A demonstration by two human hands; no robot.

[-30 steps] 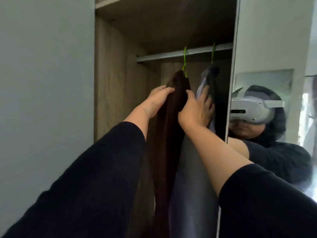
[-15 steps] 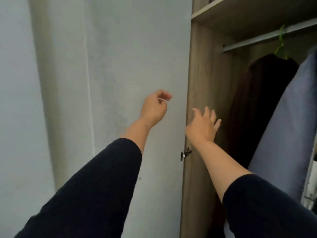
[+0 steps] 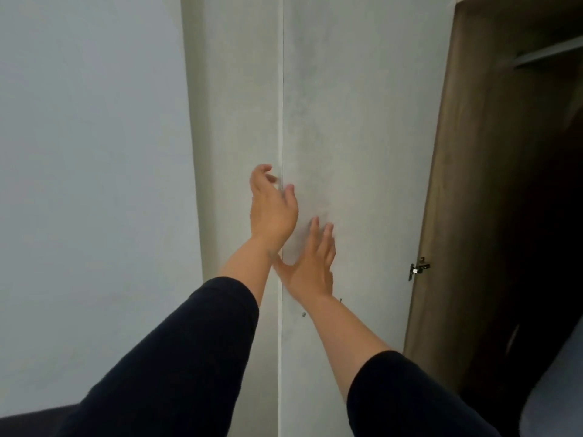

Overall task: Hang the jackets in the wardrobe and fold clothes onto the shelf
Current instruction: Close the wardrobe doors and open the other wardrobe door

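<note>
1. Two empty hands reach toward the pale wardrobe door (image 3: 362, 152).
2. Left hand (image 3: 272, 212): fingers loosely spread, blurred, beside the door's edge.
3. Right hand (image 3: 310, 266): fingers straight, apart, at the door's face; contact uncertain.
4. Open wardrobe (image 3: 504, 200) at right; a grey jacket (image 3: 558, 395) shows at its lower corner.

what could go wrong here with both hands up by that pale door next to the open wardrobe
Both hands are blurred, so they seem to be in motion: the left hand by the door's seam, where fingertips might get nipped. The right hand is spread near the pale door; a hard push might strain the hinge. Neither hand holds clothing.
</note>
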